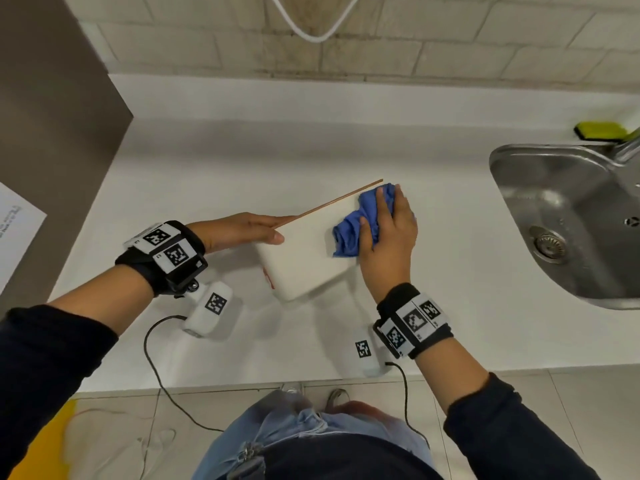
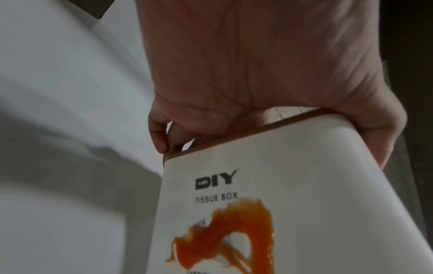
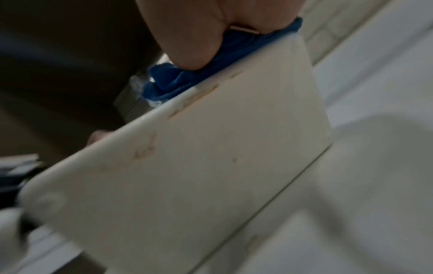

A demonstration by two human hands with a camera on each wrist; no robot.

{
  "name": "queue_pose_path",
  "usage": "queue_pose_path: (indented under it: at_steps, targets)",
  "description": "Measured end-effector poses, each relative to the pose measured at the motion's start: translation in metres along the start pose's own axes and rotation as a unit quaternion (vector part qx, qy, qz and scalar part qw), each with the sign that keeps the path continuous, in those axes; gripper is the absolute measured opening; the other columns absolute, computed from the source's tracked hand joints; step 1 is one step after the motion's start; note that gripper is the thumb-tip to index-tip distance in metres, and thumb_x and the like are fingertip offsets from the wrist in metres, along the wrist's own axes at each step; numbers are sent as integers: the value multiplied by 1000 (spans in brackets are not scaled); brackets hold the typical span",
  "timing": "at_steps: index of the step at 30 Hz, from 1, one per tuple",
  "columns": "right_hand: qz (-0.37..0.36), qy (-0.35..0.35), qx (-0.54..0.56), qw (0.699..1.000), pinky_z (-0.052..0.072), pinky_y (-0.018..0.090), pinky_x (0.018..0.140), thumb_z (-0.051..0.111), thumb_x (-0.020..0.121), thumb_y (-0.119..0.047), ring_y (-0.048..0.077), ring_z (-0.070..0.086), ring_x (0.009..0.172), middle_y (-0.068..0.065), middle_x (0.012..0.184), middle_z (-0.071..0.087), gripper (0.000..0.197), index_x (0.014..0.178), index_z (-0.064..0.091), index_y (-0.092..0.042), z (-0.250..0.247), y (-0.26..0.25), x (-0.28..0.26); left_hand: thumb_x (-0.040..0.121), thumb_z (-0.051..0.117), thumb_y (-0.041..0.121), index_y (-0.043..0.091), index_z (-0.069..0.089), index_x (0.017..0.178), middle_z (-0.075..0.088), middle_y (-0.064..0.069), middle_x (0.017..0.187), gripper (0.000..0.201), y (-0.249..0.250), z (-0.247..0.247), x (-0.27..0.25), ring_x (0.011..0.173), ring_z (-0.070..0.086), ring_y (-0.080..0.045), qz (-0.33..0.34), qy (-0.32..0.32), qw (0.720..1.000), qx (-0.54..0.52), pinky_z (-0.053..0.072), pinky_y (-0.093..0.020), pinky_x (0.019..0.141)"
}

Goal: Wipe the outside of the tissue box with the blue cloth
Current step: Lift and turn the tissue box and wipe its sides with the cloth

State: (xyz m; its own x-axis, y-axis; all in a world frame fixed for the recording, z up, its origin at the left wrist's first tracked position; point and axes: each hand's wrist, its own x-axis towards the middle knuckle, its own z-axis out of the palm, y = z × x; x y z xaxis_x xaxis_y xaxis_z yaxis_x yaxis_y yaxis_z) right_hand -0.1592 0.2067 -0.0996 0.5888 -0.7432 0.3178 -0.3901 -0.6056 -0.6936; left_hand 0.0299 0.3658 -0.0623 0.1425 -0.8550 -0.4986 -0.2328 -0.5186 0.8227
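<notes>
White tissue box (image 1: 308, 251), one, tilted, long axis toward desk (image 1: 433, 306) back-right corner; my left hand (image 1: 242, 230) grips it, right hand (image 1: 388, 233) presses one blue cloth (image 1: 353, 230) flat.

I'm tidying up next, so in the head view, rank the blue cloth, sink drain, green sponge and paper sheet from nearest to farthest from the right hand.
From the right hand:
1. Blue cloth, under its fingers.
2. Sink drain, right, in the basin.
3. Green sponge, far right, behind the sink.
4. Paper sheet, far left edge.

The tissue box (image 1: 304, 258) is seen as smooth matt white with a thin wood-toned rim; the blue cloth (image 1: 353, 226) is soft crumpled fabric; the sink (image 1: 554, 216) is brushed metal
</notes>
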Motion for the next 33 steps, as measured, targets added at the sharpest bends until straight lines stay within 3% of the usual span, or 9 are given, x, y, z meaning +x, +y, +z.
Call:
queue_pose_path:
  at_steps: [6, 11, 13, 18, 21, 24, 27, 30, 33]
  targets:
    - [-233, -156, -28, 959, 15, 47, 114, 40, 92, -32, 29, 21, 139, 16, 149, 33, 48, 135, 42, -11, 23, -25, -39, 64, 61, 52, 62, 63, 102, 70, 28, 109, 39, -9, -6, 3, 114, 56, -9, -29, 31, 999, 11, 33, -37, 109]
    - [-461, -218, -96, 855, 7, 39, 114, 65, 82, -21, 28, 20, 138, 6, 149, 24, 64, 137, 33, -21, 17, -1, -41, 88, 59, 15, 65, 62, 97, 63, 43, 107, 51, 7, -6, 0, 104, 55, 21, -26, -30, 999, 7, 39, -2, 87]
    - [-474, -241, -114, 839, 5, 38, 115, 72, 74, -7, 27, 20, 137, 4, 147, 21, 76, 137, 32, -23, 3, 17, -25, 82, 65, 24, 64, 59, 106, 59, 42, 116, 47, 9, -5, -3, 109, 53, 21, -29, -34, 999, 11, 38, 0, 88]
    - [-336, -195, -104, 916, 14, 38, 115, 63, 76, 7, 25, 23, 137, 6, 146, 25, 70, 135, 37, -20, -26, 51, 0, 69, 64, 44, 60, 54, 116, 54, 46, 121, 51, 7, -4, -5, 113, 49, 23, -28, -21, 999, -3, 37, -2, 89]
    - [-52, -137, 108, 983, 35, 15, 101, 46, 89, 6, -8, 46, 115, -2, 126, 50, 43, 129, 46, -10, -36, 43, 8, 74, 59, 38, 70, 58, 99, 59, 47, 110, 41, 4, -3, -7, 105, 52, 25, -39, 10, 999, 2, 38, -8, 89]
    - [151, -24, 205, 967, 46, 13, 73, 44, 94, -1, 2, 55, 82, -9, 88, 54, 17, 101, 50, -15, -44, 40, -6, 66, 55, 56, 66, 59, 101, 68, 32, 108, 37, 4, 1, -8, 110, 58, 8, -50, 54, 997, -3, 39, -23, 96]
    - [234, -24, 307, 922, 50, 20, 74, 42, 96, -7, 16, 56, 88, -5, 88, 56, 15, 105, 49, -16, -44, 25, -28, 56, 47, 69, 44, 61, 101, 68, 7, 106, 53, 15, 4, -11, 112, 59, -23, -51, 113, 992, -18, 37, -44, 109]
    - [268, -102, 413, 865, 51, 40, 89, 39, 98, -12, 22, 58, 104, 0, 111, 58, 29, 125, 41, -22, -31, -5, -38, 66, 39, 76, 56, 49, 122, 61, 16, 128, 61, 40, 11, -14, 122, 54, -15, -28, 83, 996, 36, 38, -38, 107]
    - [334, -105, 498, 793, 52, 45, 79, 35, 99, -15, 29, 60, 93, 10, 103, 59, 27, 125, 41, -16, -21, -21, -37, 62, 26, 93, 65, 23, 136, 29, 26, 153, 79, 55, 11, -25, 143, 29, -8, 2, 77, 988, 133, 20, -44, 120]
